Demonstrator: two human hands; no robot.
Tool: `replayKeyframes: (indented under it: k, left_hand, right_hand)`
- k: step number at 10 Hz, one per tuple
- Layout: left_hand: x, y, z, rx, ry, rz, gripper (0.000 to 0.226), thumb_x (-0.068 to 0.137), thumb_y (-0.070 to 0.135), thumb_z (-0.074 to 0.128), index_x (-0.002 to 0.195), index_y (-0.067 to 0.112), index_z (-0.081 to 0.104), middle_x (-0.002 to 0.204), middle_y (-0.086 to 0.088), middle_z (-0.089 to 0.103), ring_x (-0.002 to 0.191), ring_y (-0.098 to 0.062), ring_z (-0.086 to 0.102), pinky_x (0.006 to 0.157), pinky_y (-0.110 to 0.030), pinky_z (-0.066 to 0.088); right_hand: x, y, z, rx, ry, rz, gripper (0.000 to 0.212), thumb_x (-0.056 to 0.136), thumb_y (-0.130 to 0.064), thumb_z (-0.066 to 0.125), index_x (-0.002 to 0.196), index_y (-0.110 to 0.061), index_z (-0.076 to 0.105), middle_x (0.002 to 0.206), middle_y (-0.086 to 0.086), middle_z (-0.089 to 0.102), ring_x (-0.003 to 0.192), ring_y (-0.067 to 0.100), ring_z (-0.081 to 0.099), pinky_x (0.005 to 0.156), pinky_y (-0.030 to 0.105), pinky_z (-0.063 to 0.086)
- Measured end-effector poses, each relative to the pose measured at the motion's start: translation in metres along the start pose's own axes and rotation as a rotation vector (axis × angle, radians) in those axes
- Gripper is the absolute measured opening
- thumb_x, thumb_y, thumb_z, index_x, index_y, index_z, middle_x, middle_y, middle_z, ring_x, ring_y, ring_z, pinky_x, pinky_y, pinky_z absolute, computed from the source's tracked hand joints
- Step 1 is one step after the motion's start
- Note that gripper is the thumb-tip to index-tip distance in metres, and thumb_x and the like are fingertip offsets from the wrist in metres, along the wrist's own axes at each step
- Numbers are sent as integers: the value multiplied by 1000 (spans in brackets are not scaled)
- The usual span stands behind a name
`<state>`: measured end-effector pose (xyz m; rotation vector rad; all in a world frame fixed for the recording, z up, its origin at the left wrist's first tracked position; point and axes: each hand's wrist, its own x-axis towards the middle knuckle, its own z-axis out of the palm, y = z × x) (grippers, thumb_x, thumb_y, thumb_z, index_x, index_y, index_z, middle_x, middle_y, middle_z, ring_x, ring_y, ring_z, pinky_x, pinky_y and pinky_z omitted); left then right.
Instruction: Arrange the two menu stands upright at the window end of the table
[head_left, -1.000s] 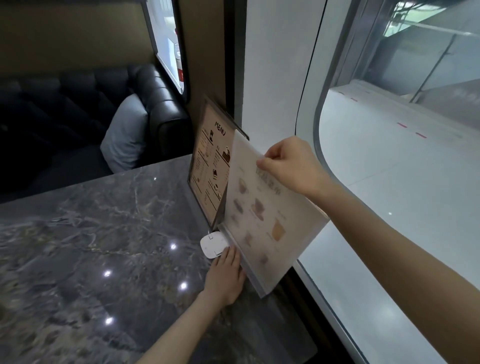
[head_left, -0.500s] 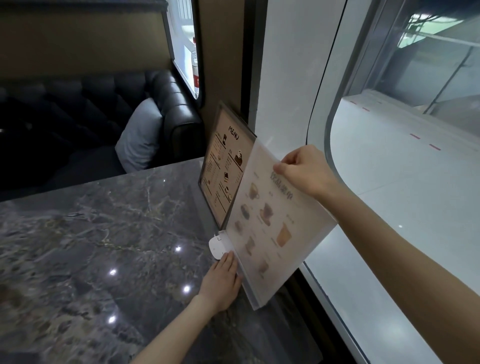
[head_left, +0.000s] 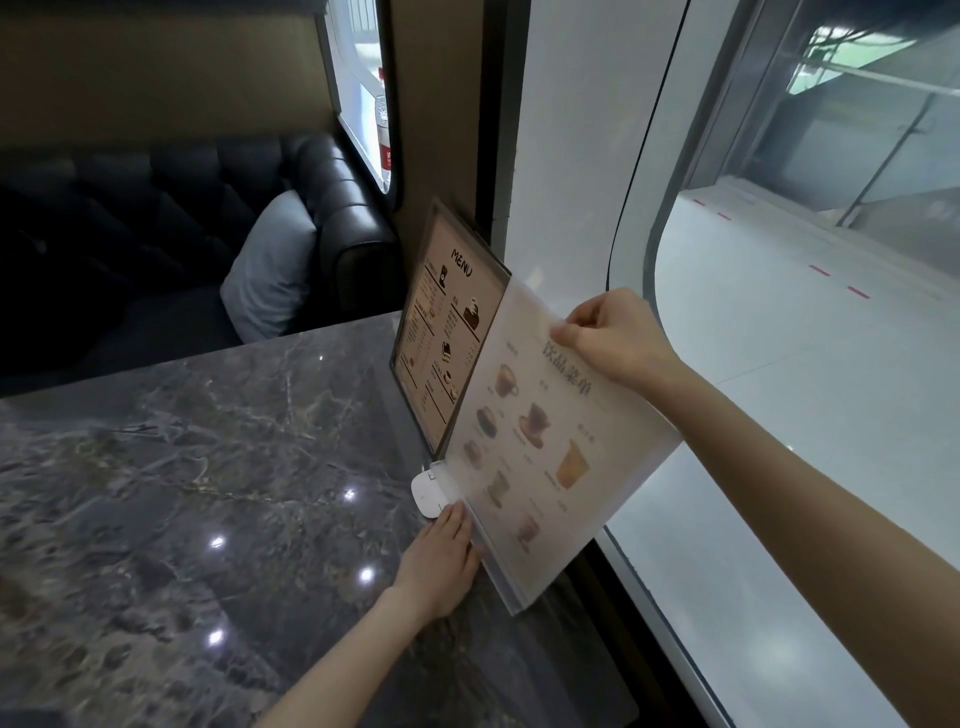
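Note:
Two menu stands are at the window end of the dark marble table (head_left: 197, 467). The brown stand headed MENU (head_left: 441, 332) is upright against the wall by the window. The pale drinks stand (head_left: 540, 447) leans beside it, nearer me, its base on the table. My right hand (head_left: 613, 338) pinches its top edge. My left hand (head_left: 441, 561) lies flat on the table with fingertips against the stand's bottom edge.
A small white device (head_left: 428, 491) lies on the table at the foot of the stands, touching my left fingertips. A black leather bench (head_left: 171, 208) with a grey cushion (head_left: 275, 265) is across the table. The window (head_left: 779, 415) runs along the right.
The pale stand has tipped a little more upright under my right hand. My left hand stays at its base. The view has shifted slightly.

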<state>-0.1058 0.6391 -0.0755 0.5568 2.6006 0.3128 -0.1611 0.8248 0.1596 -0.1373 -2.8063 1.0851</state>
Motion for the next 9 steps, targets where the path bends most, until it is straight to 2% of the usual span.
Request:
replayKeyframes:
  k: [1, 2, 3, 5, 6, 7, 8, 9]
  left_hand:
    - [0, -1, 0, 8, -1, 3, 60, 100, 39, 17, 149, 9, 2, 160, -6, -1, 148, -17, -1, 119, -31, 1]
    - [-1, -1, 0, 11, -6, 6, 60, 100, 40, 17, 149, 9, 2, 160, -6, -1, 147, -17, -1, 119, -31, 1]
    - [0, -1, 0, 18, -14, 7, 60, 100, 40, 17, 149, 10, 2, 160, -6, -1, 147, -17, -1, 120, -32, 1]
    - [0, 0, 0, 9, -19, 5, 60, 100, 39, 17, 149, 9, 3, 160, -7, -1, 148, -18, -1, 121, -33, 2]
    - [1, 1, -3, -13, -33, 1, 59, 100, 37, 18, 149, 8, 4, 160, -8, 0, 148, -18, 0, 120, -31, 2]
    - [2, 1, -11, -71, -39, -12, 56, 100, 34, 22, 150, 10, 10, 160, -5, 5, 146, -22, 13, 118, -31, 14]
    - [0, -2, -18, -86, 49, -45, 51, 99, 34, 26, 145, 12, 30, 157, -4, 24, 137, -26, 36, 109, -34, 31]
    - [0, -5, -30, -106, 163, -81, 41, 99, 33, 28, 118, 10, 56, 128, -12, 58, 113, -30, 55, 92, -37, 44]
  right_hand:
    - [-1, -2, 0, -4, -20, 8, 33, 84, -15, 57, 85, 17, 62, 91, 39, 61, 62, 24, 41, 51, 26, 34]
    - [-1, -1, 1, -13, -14, -11, 33, 84, -15, 56, 88, 18, 61, 94, 39, 61, 61, 40, 44, 55, 29, 37]
    - [0, 1, 2, -20, -9, -18, 32, 84, -15, 56, 87, 17, 63, 95, 38, 62, 68, 47, 51, 55, 30, 39]
    - [0, 0, 1, -29, -14, -13, 32, 85, -15, 56, 86, 16, 64, 94, 37, 63, 62, 31, 50, 53, 27, 38]
    - [0, 0, 3, -35, -12, -17, 33, 85, -16, 55, 89, 16, 63, 98, 37, 63, 81, 48, 59, 57, 30, 40]
    - [0, -2, 1, -24, -47, -39, 33, 86, -18, 54, 91, 13, 66, 99, 34, 65, 78, 45, 59, 61, 30, 41]
    - [-6, -6, -4, -46, -116, -33, 28, 89, -23, 53, 100, 0, 66, 102, 19, 69, 80, 21, 58, 68, 29, 43]
    - [-9, -10, -1, -73, -73, -80, 40, 89, -26, 53, 125, -8, 47, 118, 13, 63, 99, 24, 60, 80, 30, 45]
